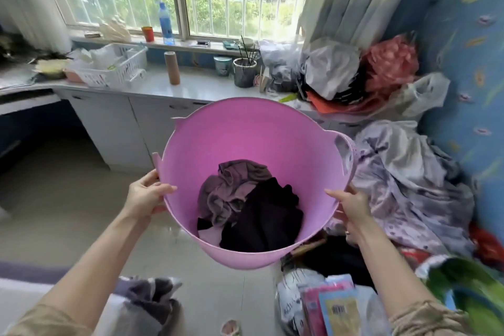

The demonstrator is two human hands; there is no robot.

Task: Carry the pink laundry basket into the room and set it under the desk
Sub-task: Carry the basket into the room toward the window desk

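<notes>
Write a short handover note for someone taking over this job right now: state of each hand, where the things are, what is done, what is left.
Left hand: gripping the pink laundry basket by its near-left rim.
Right hand: gripping the near-right rim.
Basket: held off the floor, tilted toward the camera, dark clothes inside.
Done: basket carried into the room.
Left: move it left to the open space under the desk and set it down.

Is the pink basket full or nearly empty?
Nearly empty: the pink plastic laundry basket holds only a few dark crumpled clothes at the bottom.
</notes>
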